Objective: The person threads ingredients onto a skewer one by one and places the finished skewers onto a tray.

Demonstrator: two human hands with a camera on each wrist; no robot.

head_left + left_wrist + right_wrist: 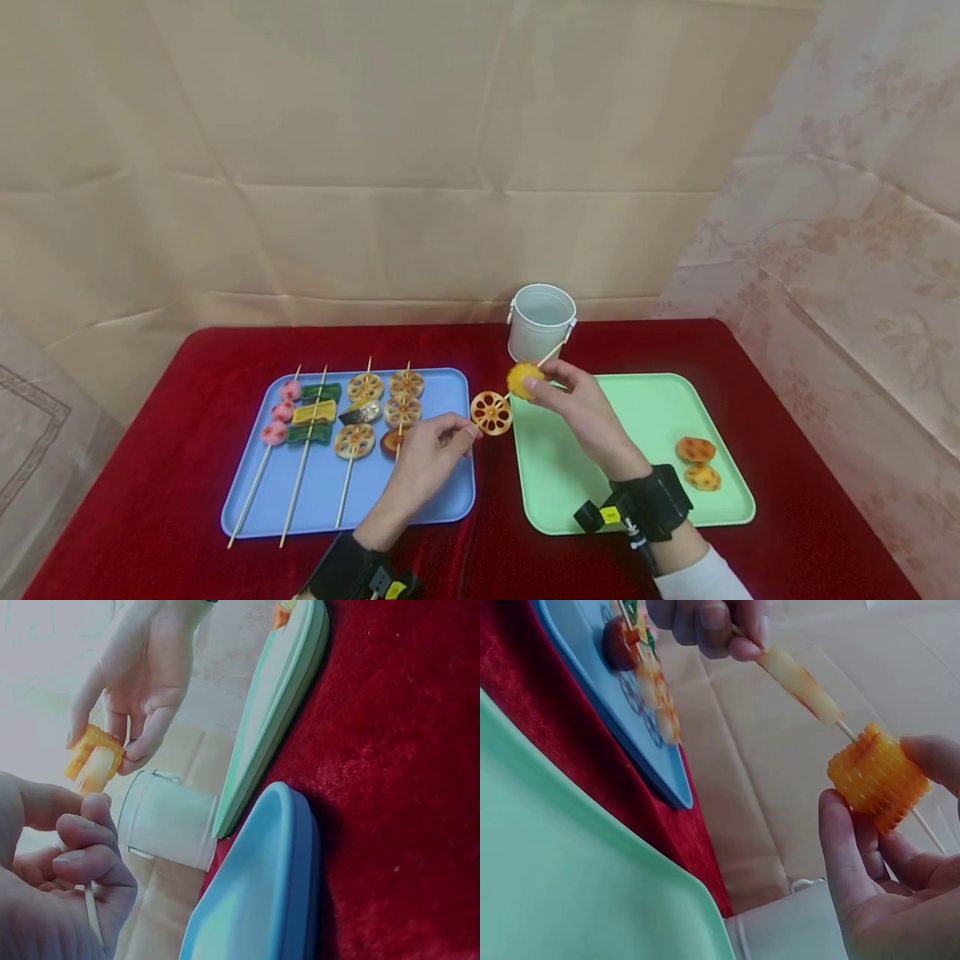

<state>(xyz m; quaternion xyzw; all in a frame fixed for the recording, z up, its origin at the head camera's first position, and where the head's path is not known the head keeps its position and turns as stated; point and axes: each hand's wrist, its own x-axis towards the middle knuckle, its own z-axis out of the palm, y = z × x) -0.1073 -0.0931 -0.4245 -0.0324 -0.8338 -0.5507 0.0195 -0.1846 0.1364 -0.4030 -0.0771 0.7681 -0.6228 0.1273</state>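
My left hand [429,460] grips a thin wooden skewer [91,909] just below a lotus root slice [492,413] threaded on it. The right hand [588,412] pinches a yellow corn piece [877,780] between thumb and fingers. In the right wrist view the skewer passes through the corn, its tip sticking out beyond. A short bare stretch of stick separates the corn from the lotus root slice [799,684]. Both pieces are held up in the air, between a blue tray [442,504] and a green tray [562,500].
On the blue tray lie several loaded skewers, with pink pieces [282,411], green and yellow pieces [315,412], and lotus root slices [365,387]. Two browned slices [696,450] sit at the green tray's right. Behind stands a white bucket [542,321] on the red cloth [150,492].
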